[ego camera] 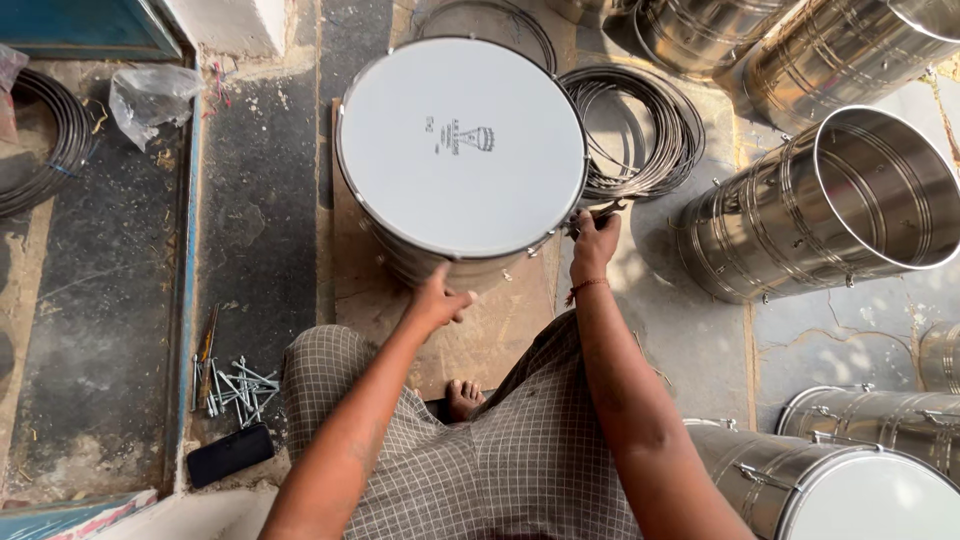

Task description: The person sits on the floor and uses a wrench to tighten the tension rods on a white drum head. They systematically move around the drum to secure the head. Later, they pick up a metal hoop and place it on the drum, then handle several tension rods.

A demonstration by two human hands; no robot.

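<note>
Steel drum (462, 150) rim, both hands touching

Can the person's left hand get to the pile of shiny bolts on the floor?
Probably yes. The left hand rests on the drum, and the bolts lie on open floor on that same side, with nothing between.

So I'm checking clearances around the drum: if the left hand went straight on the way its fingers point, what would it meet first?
Most likely the drum itself. The left hand points up and away from the person, fingers at or just short of the metal side below the white skin. Depth is unclear, so contact can't be confirmed.
</note>
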